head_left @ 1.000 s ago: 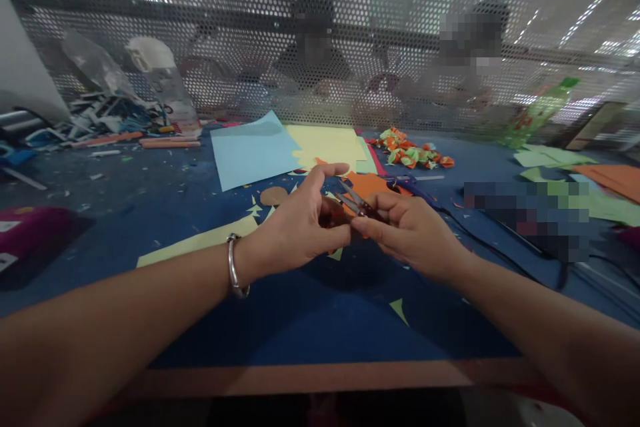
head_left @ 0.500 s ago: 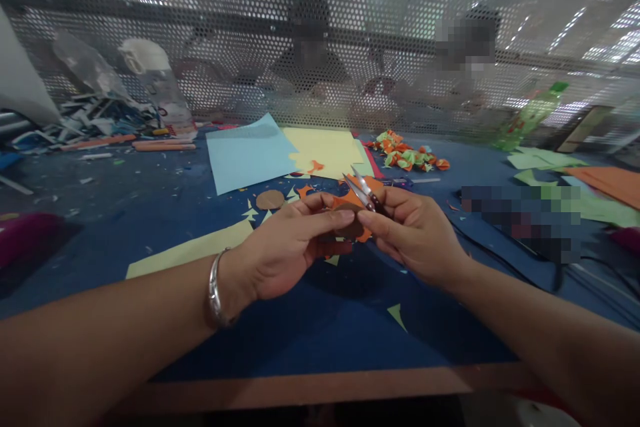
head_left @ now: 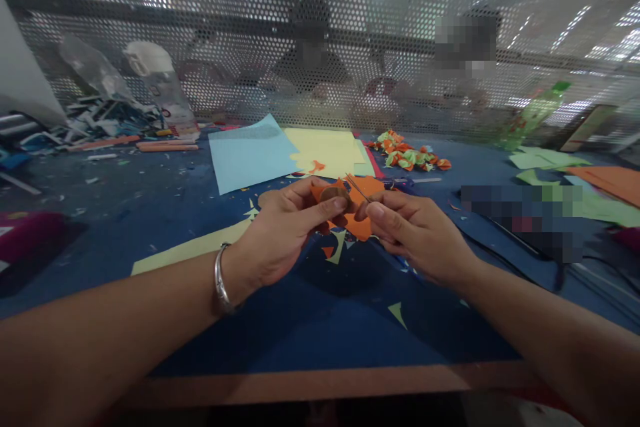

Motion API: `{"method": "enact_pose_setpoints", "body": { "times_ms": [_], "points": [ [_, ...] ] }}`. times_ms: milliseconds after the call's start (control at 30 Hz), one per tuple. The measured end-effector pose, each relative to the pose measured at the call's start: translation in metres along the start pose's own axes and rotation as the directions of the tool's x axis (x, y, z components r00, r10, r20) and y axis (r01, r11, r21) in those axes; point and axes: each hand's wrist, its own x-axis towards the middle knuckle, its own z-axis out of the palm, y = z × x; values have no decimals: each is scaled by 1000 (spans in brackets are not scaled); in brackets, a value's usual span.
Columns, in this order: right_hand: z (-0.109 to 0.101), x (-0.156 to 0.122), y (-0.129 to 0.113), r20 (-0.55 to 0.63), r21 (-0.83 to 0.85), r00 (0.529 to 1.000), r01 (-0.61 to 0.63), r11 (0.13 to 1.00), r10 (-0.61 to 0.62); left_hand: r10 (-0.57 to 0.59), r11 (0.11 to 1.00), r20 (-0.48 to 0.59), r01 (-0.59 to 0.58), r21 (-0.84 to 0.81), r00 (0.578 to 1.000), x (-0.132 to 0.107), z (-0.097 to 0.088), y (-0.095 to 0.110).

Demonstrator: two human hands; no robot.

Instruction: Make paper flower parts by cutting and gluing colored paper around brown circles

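My left hand [head_left: 287,227] pinches a small piece of orange paper [head_left: 357,223] with a brown round disc [head_left: 334,195] against it, held above the blue table [head_left: 280,320]. My right hand [head_left: 415,233] is closed round small scissors [head_left: 357,188], whose blades point up and left into the orange paper. A metal bangle sits on my left wrist. Orange and yellow offcuts [head_left: 336,248] lie on the table just under my hands.
Light blue [head_left: 247,153] and yellow sheets [head_left: 325,147] lie beyond my hands. Folded orange and green paper bits [head_left: 410,152] sit at the back, more paper [head_left: 600,180] at the right, a scrap pile [head_left: 95,120] at the left. People sit behind a perforated screen [head_left: 320,33].
The orange piece has been turned in my left hand, and the scissor blades have come down and closed into it. A small orange offcut now lies under my hands.
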Motion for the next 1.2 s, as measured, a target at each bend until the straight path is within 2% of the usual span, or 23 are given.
{"method": "enact_pose_setpoints", "body": {
  "times_ms": [133,433,833,1200],
  "points": [
    [1,1,0,51,7,998,-22,1000,22,0,998,9,0,61,1000,0,-1,-1],
    [0,-1,-2,65,30,997,-54,998,52,-7,997,70,2,74,998,-2,0,1],
    [-3,-1,-5,68,-12,995,-66,998,67,-57,998,72,56,25,996,0,-2,-1],
    [-11,1,-2,85,-64,994,-67,996,73,6,973,103,-30,231,995,5,-11,-1]
  ]
}}
